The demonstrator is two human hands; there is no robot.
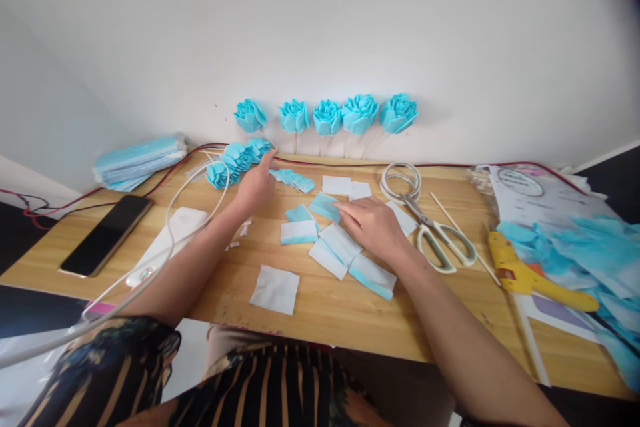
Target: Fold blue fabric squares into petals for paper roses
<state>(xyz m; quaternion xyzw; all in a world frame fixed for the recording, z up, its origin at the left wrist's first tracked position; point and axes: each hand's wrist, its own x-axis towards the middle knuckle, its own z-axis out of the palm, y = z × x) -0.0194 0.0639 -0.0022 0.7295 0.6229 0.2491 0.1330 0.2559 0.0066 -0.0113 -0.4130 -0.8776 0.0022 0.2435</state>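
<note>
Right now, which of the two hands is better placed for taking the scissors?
Probably the right hand: it is at the cut pieces, close to the scissors; the left hand is farther away.

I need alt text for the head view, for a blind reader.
A person's right hand touches a blue piece among cut pieces on a wooden table; the left hand is near ruffled blue petals. Five blue flowers stand by the wall; scissors and a yellow glue gun lie at right.
</note>
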